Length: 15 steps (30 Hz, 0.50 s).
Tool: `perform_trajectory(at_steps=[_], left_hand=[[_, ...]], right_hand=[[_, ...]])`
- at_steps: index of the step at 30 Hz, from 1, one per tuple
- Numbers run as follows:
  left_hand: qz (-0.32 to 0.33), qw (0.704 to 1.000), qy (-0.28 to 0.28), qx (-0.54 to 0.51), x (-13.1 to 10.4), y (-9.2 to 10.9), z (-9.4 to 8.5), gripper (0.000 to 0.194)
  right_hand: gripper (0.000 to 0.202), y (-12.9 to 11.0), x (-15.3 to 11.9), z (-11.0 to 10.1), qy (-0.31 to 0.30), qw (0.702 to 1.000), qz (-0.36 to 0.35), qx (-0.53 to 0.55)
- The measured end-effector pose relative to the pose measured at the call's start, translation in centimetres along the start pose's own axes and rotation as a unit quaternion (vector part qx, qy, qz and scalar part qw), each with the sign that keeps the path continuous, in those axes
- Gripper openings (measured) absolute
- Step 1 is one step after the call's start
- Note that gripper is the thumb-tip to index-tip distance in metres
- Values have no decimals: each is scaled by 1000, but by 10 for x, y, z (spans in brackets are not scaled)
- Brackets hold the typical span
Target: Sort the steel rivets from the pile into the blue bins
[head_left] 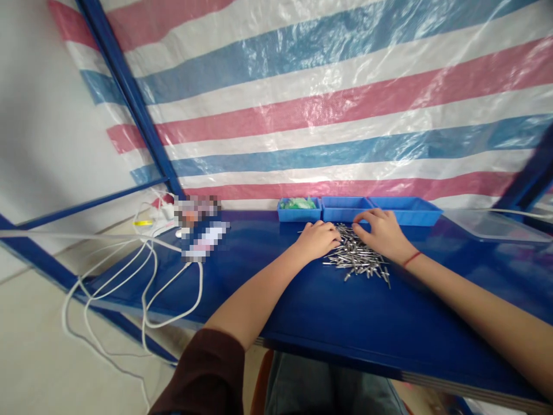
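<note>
A loose heap of slim silver metal pieces (358, 256), which look like blind rivets, lies on the blue tabletop (242, 259). My left hand (319, 239) rests at the heap's left edge, palm down, its slightly bent fingers reaching over the pieces; its thumb is hidden. On the far right side of the heap is my right hand (382, 231), with thumb and forefinger curved and a gap between them. No piece shows between those two fingertips. A red string circles my right wrist.
Behind the heap stand blue bins: a small one (299, 215) holding green and clear plastic, a middle one (345, 208) and a wider one (404, 212). White cables (151, 288) loop over the left table edge. A clear plastic sheet or lid (496, 226) lies right.
</note>
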State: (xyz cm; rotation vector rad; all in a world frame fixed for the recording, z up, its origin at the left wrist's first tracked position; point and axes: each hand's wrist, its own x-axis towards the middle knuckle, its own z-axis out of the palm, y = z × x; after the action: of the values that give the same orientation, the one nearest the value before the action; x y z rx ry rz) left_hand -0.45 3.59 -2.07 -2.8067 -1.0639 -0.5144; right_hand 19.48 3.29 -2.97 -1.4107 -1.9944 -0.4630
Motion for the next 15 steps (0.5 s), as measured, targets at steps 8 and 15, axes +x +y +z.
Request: perform_trajectory(at_steps=[8,15], left_hand=[[17,1000,17,15,-2,-5,-3,14],[-38,993,98,-55,-3,1,-2,20]], right_hand=[[21,-12,0,-1,-31,998,5,49],[20,-28,-1,-13,-26,984,26,175]])
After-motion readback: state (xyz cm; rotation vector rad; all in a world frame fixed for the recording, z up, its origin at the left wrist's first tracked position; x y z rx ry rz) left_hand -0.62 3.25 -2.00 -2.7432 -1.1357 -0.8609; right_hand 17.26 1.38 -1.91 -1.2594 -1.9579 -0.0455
